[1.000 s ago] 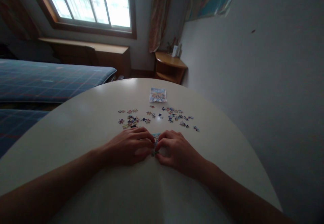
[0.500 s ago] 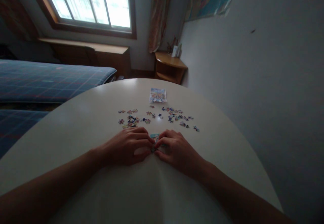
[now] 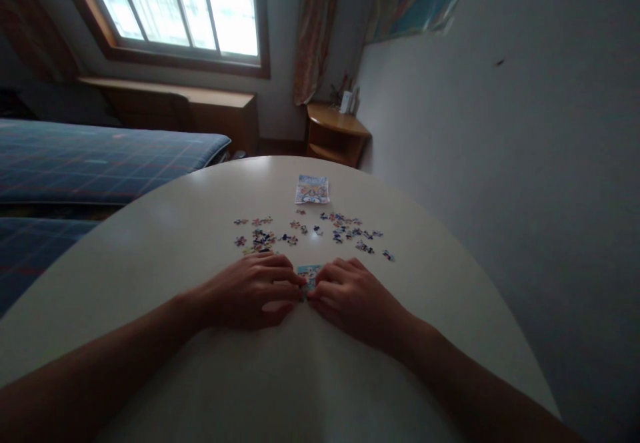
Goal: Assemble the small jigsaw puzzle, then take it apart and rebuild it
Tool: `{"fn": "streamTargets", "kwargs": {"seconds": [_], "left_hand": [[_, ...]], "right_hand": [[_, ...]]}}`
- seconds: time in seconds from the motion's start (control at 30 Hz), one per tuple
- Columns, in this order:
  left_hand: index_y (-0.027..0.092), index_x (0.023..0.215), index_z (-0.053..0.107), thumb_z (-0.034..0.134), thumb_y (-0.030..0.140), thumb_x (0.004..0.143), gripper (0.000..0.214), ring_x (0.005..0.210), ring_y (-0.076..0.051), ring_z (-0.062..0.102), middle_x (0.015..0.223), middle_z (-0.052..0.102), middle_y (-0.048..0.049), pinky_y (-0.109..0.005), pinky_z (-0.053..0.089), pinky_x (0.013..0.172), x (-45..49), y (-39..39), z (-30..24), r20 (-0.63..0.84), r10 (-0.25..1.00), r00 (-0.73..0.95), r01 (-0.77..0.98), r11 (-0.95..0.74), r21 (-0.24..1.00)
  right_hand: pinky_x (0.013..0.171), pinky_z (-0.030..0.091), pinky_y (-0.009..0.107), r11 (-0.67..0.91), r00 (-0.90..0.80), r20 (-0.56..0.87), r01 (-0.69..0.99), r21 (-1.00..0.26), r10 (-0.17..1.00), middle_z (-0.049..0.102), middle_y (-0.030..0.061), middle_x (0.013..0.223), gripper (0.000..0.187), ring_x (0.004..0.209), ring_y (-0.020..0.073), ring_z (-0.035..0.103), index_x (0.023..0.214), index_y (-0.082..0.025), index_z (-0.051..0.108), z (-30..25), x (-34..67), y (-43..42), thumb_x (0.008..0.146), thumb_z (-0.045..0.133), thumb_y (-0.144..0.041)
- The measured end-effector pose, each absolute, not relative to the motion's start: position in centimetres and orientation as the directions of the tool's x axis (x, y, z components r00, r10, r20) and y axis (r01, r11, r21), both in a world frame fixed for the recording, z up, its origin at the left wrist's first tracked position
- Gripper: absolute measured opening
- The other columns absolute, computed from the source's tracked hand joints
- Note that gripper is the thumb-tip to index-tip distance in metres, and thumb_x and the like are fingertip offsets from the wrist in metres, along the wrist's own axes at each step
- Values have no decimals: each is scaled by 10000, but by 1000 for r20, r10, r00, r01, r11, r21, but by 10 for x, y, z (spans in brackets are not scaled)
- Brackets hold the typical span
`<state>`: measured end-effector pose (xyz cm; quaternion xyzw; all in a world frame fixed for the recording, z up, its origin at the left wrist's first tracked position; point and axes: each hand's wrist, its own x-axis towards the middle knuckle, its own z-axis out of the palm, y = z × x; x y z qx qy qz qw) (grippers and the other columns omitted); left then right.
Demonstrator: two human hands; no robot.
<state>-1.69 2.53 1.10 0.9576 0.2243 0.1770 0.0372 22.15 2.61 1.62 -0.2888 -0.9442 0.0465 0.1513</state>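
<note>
A small joined patch of jigsaw puzzle (image 3: 309,271), light blue along its far edge, lies flat on the table between my hands. Its lower part and right side are partly covered by fingers. My left hand (image 3: 265,287) rests at the left edge of the patch, fingers stretched out and the thumb apart from them. On the other side, my right hand (image 3: 345,291) has its fingers bent and the thumb and index tips together at the near edge, on a puzzle piece mostly hidden. Loose puzzle pieces (image 3: 263,237) lie just beyond my left hand.
More loose pieces (image 3: 350,229) are scattered at the right. Behind them lies a printed picture packet (image 3: 312,189). The round white table (image 3: 210,196) has a bed (image 3: 110,163) to its left, a wall (image 3: 500,163) at its right and a wooden corner shelf (image 3: 337,119) behind.
My right hand has shifted slightly right, and its fingers have drawn closer together. More of the joined patch shows. My left thumb has drawn slightly back to the left.
</note>
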Motion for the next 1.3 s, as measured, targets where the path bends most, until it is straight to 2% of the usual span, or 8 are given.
{"fn": "streamTargets", "kwargs": {"seconds": [0.1, 0.23, 0.43, 0.63, 0.8, 1.03, 1.13, 1.3], "left_hand": [[244, 1052, 668, 554, 218, 901, 191, 996, -192, 614, 1115, 710, -23, -348, 518, 861, -17, 25, 10, 336, 436, 835, 413, -900, 140], [235, 1038, 663, 544, 202, 903, 183, 983, -185, 617, 1106, 707, -37, -333, 522, 838, -16, 26, 10, 348, 449, 823, 415, -894, 170], [219, 997, 649, 524, 185, 915, 154, 980, -183, 609, 1107, 698, -39, -337, 521, 812, -16, 26, 8, 347, 464, 815, 413, -885, 212], [222, 973, 672, 553, 168, 897, 151, 880, -153, 636, 965, 713, -37, -296, 519, 778, -19, 28, 4, 442, 482, 756, 410, -876, 254], [200, 865, 670, 542, 171, 899, 135, 801, -154, 630, 883, 708, -38, -292, 523, 744, -25, 33, 0, 516, 597, 615, 550, -793, 262], [209, 953, 638, 514, 196, 892, 139, 988, -217, 625, 1003, 698, -48, -405, 519, 904, -35, 40, -7, 550, 791, 267, 804, -498, 326], [211, 962, 639, 513, 185, 875, 155, 1021, -241, 608, 1040, 679, -55, -435, 521, 910, -37, 42, -9, 492, 836, 244, 850, -428, 307], [186, 1040, 642, 522, 197, 879, 201, 1097, -268, 563, 1129, 650, -84, -475, 501, 953, -35, 41, -11, 430, 850, 305, 865, -436, 248]], "right_hand": [[760, 360, 325, 881, -854, 231, 471, -36, 466, 683, 40, 880, 141, 813, 177, 584, 854, -184, 674, 24, 222, 24, 934, 576, -246], [744, 356, 325, 884, -865, 202, 468, -1, 459, 683, 41, 885, 107, 804, 182, 582, 904, -186, 678, 30, 223, 22, 922, 588, -242], [766, 373, 322, 877, -856, 192, 477, -59, 479, 681, 36, 937, 126, 845, 184, 584, 973, -221, 681, 25, 228, 26, 919, 598, -297], [793, 402, 319, 880, -859, 192, 460, -117, 475, 678, 40, 962, 149, 851, 173, 587, 1005, -226, 681, 22, 230, 29, 931, 578, -305], [817, 434, 336, 871, -855, 176, 464, -162, 488, 680, 53, 986, 190, 903, 191, 599, 1076, -209, 648, 22, 230, 30, 912, 601, -294], [910, 448, 368, 873, -850, 220, 433, -223, 478, 667, 63, 1128, 176, 1030, 194, 593, 1064, -224, 653, 19, 231, 31, 903, 618, -286], [909, 454, 368, 877, -859, 207, 424, -226, 469, 669, 67, 1122, 183, 1031, 193, 598, 1074, -219, 650, 19, 232, 31, 902, 620, -275], [899, 462, 360, 875, -857, 209, 424, -235, 471, 675, 69, 1116, 177, 1014, 190, 602, 1066, -212, 655, 19, 232, 32, 903, 621, -272]]}}
